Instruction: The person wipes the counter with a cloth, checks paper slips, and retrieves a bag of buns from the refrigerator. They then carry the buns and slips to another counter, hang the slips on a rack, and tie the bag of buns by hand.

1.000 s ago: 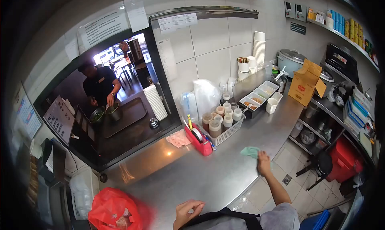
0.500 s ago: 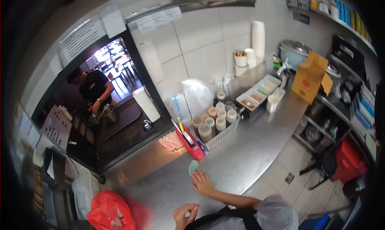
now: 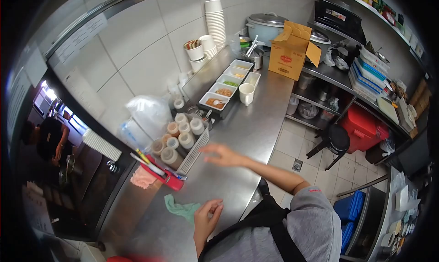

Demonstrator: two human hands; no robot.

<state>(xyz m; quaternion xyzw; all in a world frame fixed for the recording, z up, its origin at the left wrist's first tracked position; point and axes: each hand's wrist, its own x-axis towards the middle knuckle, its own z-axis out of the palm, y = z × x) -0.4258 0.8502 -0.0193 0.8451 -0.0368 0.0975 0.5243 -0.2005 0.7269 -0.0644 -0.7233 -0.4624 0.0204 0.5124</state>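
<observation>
My right hand (image 3: 222,154), slightly blurred, reaches over the steel counter (image 3: 247,125) with its fingers stretched out and nothing in them. Its fingertips come close to the side of a white plastic basket (image 3: 194,152) filled with several squeeze bottles (image 3: 185,139). Lower down, my left hand (image 3: 208,218) is loosely curled, fingers and thumb apart, holding nothing. Just left of it lies a crumpled green cloth (image 3: 180,208), which the hand partly overlaps in this view. A red tape dispenser (image 3: 169,179) with pens stands at the basket's near end, beside a folded pink cloth (image 3: 142,177).
Food trays (image 3: 224,92) and a white mug (image 3: 246,94) stand farther along the counter. An open cardboard box (image 3: 286,58) and a rice cooker (image 3: 265,29) are at the far end. A black stool (image 3: 331,141) is on the floor. Through the hatch a person (image 3: 50,138) bends over a pot.
My right hand has left the green cloth and moved up the counter toward the basket. My left hand has come in beside the cloth. The view has turned right.
</observation>
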